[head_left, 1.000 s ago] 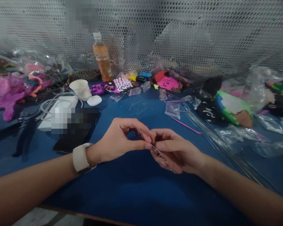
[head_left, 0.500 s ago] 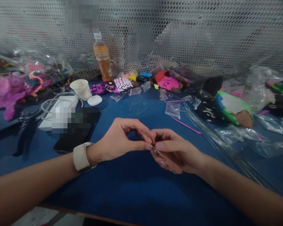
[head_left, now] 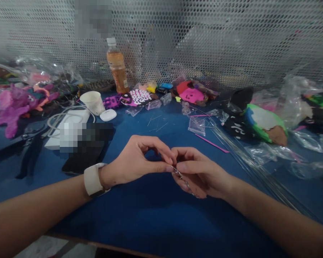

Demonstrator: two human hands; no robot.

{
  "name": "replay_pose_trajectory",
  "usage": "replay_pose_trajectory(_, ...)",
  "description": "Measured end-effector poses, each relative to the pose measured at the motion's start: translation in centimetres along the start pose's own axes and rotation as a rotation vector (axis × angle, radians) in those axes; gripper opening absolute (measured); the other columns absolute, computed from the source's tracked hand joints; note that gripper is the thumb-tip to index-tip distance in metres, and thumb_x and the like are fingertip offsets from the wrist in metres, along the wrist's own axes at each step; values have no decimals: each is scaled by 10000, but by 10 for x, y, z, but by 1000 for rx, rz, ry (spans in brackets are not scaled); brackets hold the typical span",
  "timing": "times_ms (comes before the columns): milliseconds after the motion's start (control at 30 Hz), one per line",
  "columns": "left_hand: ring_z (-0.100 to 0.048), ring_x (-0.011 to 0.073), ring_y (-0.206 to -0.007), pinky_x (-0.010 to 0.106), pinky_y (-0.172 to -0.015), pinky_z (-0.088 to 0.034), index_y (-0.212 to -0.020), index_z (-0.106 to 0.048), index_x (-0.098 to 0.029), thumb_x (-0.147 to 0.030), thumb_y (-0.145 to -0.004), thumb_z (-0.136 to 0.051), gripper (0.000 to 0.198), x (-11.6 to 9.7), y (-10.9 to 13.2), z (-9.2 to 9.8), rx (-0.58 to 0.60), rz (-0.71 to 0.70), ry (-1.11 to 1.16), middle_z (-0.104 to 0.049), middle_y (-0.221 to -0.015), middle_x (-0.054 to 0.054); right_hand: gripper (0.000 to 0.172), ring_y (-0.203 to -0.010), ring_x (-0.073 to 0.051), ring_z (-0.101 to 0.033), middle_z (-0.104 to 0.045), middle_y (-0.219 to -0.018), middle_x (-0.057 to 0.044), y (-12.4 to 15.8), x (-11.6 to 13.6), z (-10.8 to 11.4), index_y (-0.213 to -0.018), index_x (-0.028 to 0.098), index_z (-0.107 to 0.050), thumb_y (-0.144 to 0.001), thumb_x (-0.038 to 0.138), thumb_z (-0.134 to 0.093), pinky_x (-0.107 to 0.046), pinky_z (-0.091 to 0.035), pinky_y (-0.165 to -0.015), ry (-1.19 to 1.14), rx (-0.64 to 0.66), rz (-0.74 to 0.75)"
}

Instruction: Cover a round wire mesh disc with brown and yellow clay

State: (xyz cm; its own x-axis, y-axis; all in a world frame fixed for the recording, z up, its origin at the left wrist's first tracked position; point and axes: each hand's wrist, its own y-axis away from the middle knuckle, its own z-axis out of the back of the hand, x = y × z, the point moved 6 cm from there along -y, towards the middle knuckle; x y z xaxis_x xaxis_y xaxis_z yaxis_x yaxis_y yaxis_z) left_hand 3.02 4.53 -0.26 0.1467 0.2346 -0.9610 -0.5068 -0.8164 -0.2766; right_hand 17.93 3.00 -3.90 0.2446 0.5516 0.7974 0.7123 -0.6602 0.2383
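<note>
Head view: from here I see the thumb and forefinger of the left hand pinched together on the upper end of a thin silvery metal strand, linked or twisted, I can't tell which. The right hand meets it fingertip to fingertip, its thumb pressed in on the strand just beside that pinch, its other fingers curled beneath. From the touching tips the strand slants down over the right fingers, lying along them.

Below the fingers stretches the bare front of a blue tabletop. Just beyond them lie a few fine wire pieces; beyond and to their right are a pink stick, a small clear zip bag and a long bundle of thin wires running back past the right forearm.

Left of the fingers, past a pale wristband, sit a flat black object, a white box with a looped cable, and dark-handled pliers. Farther beyond them stand a paper cup and a bottle of amber drink, then colourful modelled figures and crumpled plastic along a perforated metal panel.
</note>
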Motion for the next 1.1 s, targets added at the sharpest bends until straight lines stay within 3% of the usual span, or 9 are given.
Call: replay_pose_trajectory(1100, -757, 112, -897, 185, -836, -616, -1037, -805, -169, -111, -807, -909, 260, 4, -1, 0, -1, 2, 102, -805, -978, 36, 221, -483, -110, -643, -667, -671, -1, 0, 1, -2, -917, 137, -718, -795, 252, -861, -190, -537, -432, -64, 24, -11)
